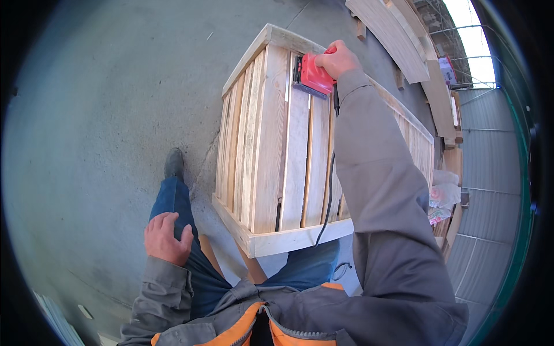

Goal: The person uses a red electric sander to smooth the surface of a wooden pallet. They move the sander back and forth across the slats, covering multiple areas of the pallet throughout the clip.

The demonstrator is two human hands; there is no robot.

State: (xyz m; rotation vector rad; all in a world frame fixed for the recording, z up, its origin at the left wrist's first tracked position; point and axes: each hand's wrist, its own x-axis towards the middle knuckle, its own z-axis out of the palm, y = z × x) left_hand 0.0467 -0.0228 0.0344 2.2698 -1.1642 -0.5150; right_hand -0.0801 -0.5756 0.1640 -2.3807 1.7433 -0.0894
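Note:
A slatted wooden crate (269,132) stands in front of me, its pale boards running away from me with narrow gaps between them. My right hand (339,60) grips a red electric sander (315,75), whose flat dark base rests on the slats close to the crate's far edge. From the sander a black cord (330,199) trails back over the boards and down past the near rail. My left hand (168,239) is away from the crate, above my left thigh, fingers loosely spread and holding nothing.
Grey concrete floor (104,132) stretches to the left. Long boards (398,43) lie stacked at the far right, with plastic bags (444,193) beside them and a corrugated wall (490,173) behind. My left boot (173,164) stands beside the crate.

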